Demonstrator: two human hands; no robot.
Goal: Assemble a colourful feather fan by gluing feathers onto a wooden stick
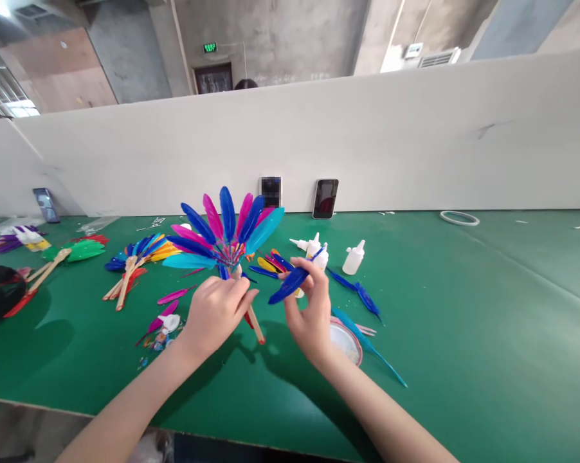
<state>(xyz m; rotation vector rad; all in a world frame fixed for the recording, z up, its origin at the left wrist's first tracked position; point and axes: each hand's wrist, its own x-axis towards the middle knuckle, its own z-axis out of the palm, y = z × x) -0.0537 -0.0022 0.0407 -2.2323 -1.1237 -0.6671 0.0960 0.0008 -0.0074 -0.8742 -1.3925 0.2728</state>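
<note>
Forearms: both reach in from the bottom edge, left forearm and right forearm, angled toward each other over the green table.
Left hand: fingers folded closely round the upper stick of the fan, just under the spread of blue, magenta and teal plumes.
Right hand: fingers bent in a light pinch on one blue feather; the exact thumb contact is hard to make out.
Feather: right of the fan's stick and apart from it in this view; its long axis slants, broad blade down-left toward the stick, thin end up-right past the fingers.
Stick: leans the other way, top to the left and foot to the right, so the two axes cross in direction.
Nearer hand: the right has the feather; the left is nearest across the gap.
Right wrist: beside a dish and a teal feather.
Beyond: glue bottles, past the right hand.
</note>
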